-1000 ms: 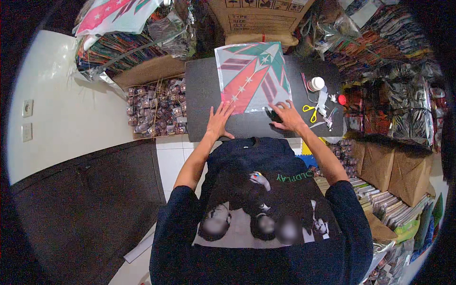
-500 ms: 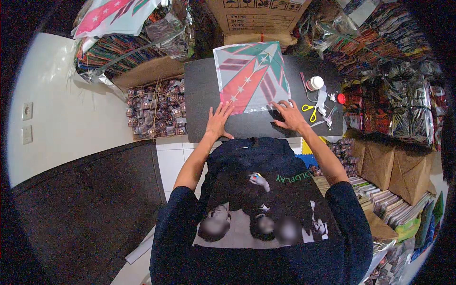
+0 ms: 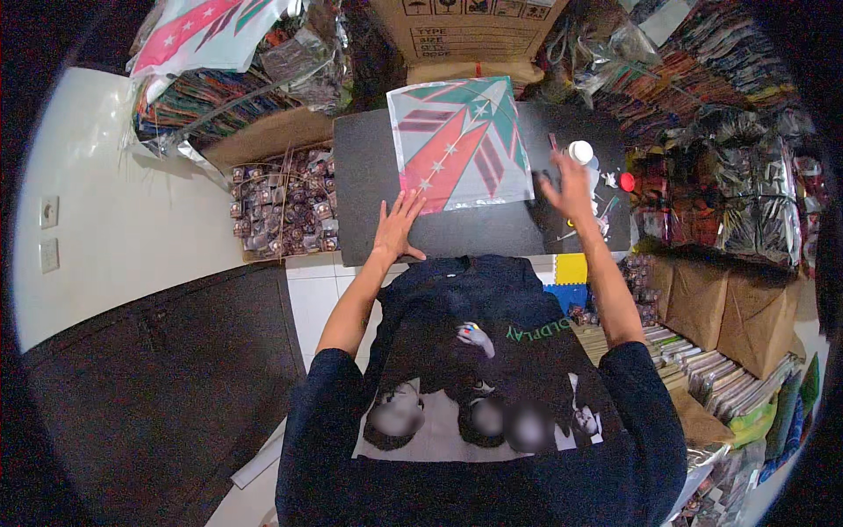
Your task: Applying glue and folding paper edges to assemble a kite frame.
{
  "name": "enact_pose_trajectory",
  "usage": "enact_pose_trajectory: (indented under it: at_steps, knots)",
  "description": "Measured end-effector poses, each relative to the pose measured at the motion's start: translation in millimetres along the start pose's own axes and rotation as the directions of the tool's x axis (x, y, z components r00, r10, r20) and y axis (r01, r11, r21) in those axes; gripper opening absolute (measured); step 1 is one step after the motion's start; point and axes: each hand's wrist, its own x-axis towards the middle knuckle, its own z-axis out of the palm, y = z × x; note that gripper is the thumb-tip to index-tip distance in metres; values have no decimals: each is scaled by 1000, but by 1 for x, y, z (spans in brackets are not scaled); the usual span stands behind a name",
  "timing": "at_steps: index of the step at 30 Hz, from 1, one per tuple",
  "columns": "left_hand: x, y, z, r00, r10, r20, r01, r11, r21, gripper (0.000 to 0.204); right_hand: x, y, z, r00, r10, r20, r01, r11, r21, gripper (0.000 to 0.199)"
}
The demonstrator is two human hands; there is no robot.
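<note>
A thin square printed sheet (image 3: 479, 171) in red, green and white with stars lies flat on the black tabletop (image 3: 364, 149). A thin pale line or stick runs along its diagonal. My left hand (image 3: 399, 230) rests with spread fingers on the table, its fingertips on the sheet's near left corner. Off the sheet's right edge, my right hand (image 3: 571, 191) is slightly blurred, thumb and fingers apart, with nothing visible in it. It is close to a small bottle with a white cap (image 3: 580, 152) and a narrow dark reddish strip (image 3: 552, 140). Yellow scissors (image 3: 571, 223) are mostly hidden beneath that hand and wrist.
A red cap (image 3: 627, 182) and white scraps (image 3: 608, 180) lie at the table's right. Cartons of small wrapped items (image 3: 281, 211) stand left, a large cardboard box (image 3: 474, 35) behind. Bundled printed sheets (image 3: 667, 97) and plastic-wrapped stacks (image 3: 760, 193) line the right side.
My right hand has left the sheet's near edge and moved right and away from me, now covering most of the scissors. My left hand stays at the sheet's corner.
</note>
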Motion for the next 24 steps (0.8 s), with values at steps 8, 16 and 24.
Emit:
enact_pose_trajectory:
  at_steps: [8,16,24]
  knots:
    - [0,1,2,1000,-18,-2,18,1000,-2,150,23,55,-31,982,183,-43,-184,983,-11,74]
    - [0,5,1,999,-44,13,44,998,42,151,21,66,-13,985,172,10,-167,969,-180,72]
    - [3,6,-1,998,-55,28,54,998,37,150,27,46,-27,989,136,-52,-141,983,-115,67]
